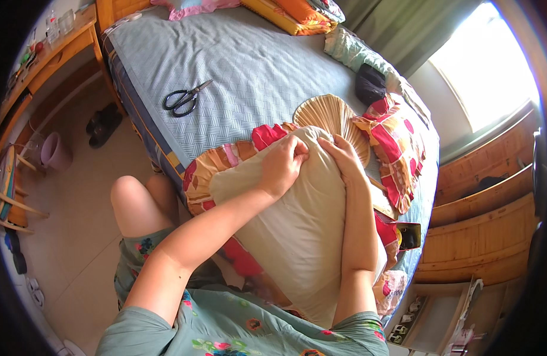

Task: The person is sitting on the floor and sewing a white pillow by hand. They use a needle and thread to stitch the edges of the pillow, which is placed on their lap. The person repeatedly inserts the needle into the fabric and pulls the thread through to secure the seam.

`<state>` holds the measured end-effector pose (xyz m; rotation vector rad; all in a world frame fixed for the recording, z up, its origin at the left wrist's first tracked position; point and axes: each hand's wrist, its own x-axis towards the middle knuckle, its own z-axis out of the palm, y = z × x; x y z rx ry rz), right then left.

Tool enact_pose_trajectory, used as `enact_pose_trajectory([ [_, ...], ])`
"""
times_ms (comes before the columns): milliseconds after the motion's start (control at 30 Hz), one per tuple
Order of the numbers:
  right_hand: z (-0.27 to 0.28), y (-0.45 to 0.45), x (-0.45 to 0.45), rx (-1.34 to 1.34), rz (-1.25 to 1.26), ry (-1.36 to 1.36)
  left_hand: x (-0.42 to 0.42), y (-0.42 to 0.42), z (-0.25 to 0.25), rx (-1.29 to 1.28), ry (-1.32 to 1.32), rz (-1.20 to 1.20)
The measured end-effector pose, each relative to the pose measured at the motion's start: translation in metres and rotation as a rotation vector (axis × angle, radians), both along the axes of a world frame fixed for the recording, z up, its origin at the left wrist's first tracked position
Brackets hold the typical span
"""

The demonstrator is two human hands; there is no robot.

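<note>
A cream pillow insert (295, 231) lies across my lap and the bed edge, on a red and orange ruffled patchwork cover (242, 153). My left hand (289, 162) has its fingers closed at the pillow's upper edge; whether it pinches cloth or something small I cannot tell. My right hand (344, 155) grips the pillow's upper right edge between thumb and fingers. Just beyond it lies a round pleated hand fan (329, 113), partly under the pillow. Black-handled scissors (184, 98) rest on the bedspread, blades slightly parted. Another ruffled patchwork piece (393, 142) lies to the right.
The bed has a blue-grey woven cover (255, 58). A black cloth item (370, 84) and a phone (409, 236) lie near its right edge. Folded orange bedding (295, 18) is at the far end. To the left stand a wooden desk (60, 53) and a pink bin (56, 151).
</note>
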<state>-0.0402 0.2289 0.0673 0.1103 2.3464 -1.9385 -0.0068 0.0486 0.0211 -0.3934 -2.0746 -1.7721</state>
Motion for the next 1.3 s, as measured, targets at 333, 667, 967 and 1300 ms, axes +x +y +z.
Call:
enact_pose_trajectory([
  [333, -0.008, 0.009, -0.005, 0.05, -0.039, 0.012, -0.017, 0.004, 0.011, -0.127, 0.094, -0.041],
  [667, -0.01, 0.01, -0.007, 0.031, -0.007, 0.005, -0.084, -0.015, 0.048, -0.491, -0.058, -0.53],
  [967, -0.007, 0.009, -0.007, 0.055, 0.004, -0.046, -0.111, -0.005, 0.116, -0.006, -0.33, -0.485],
  [1300, 0.005, -0.002, 0.004, 0.027, -0.049, -0.04, -0.156, -0.09, 0.151, 0.903, -0.223, -0.195],
])
